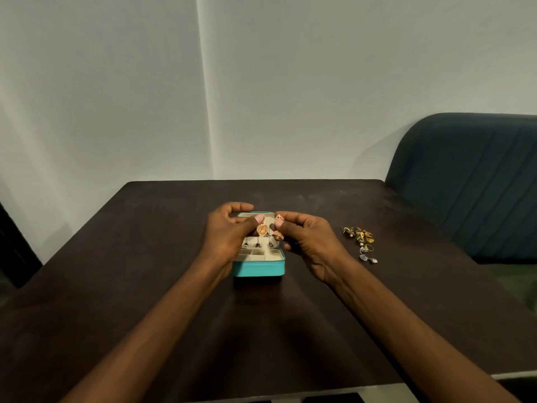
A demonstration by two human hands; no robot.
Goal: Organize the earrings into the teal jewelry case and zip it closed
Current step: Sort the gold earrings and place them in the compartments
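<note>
Left hand [225, 231] pinches a gold filigree drop earring [263, 229] over the open teal zip jewelry case [259, 268], centre of the dark brown wooden table [145, 257]. Right hand [308, 242] pinches a second gold earring [278, 234] beside it. Loose pile of mixed earrings [361, 241] at 3 o'clock from the case, well apart. Dark blue padded chair [470, 181] at 2 o'clock.

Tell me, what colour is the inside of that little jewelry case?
Cream lining; the jewelry case is teal outside. The head view shows it.
</note>
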